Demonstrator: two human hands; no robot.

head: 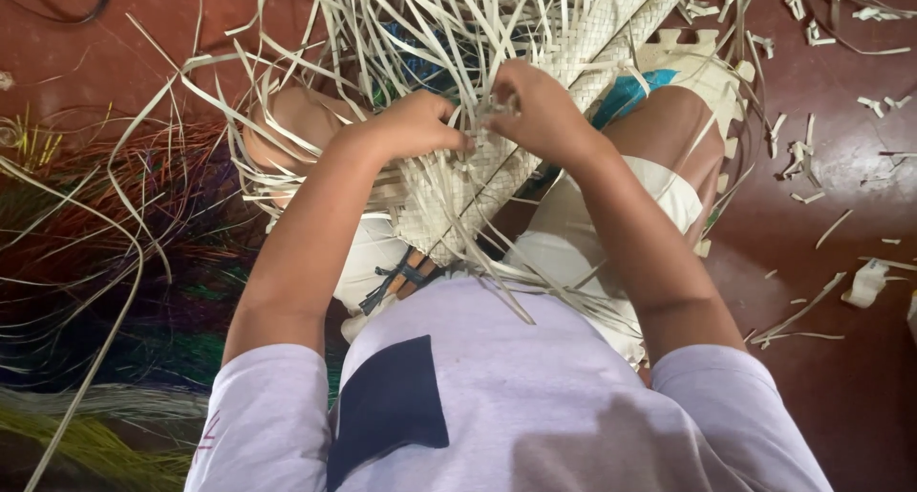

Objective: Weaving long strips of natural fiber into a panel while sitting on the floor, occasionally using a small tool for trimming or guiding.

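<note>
While the pale woven mat [478, 181] rests across the person's knees, weaving is judged mid-course. Left hand [413, 124] and right hand [540, 110] each pinch loose strips [382, 24] at its far edge, grips closed on them. Dyed fibre bundles [105, 234] lie left; offcuts [812, 148] litter the floor [841, 244] right.

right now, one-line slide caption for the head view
Both hands, left hand and right hand, pinch pale strips on a woven mat above the lap.
</note>
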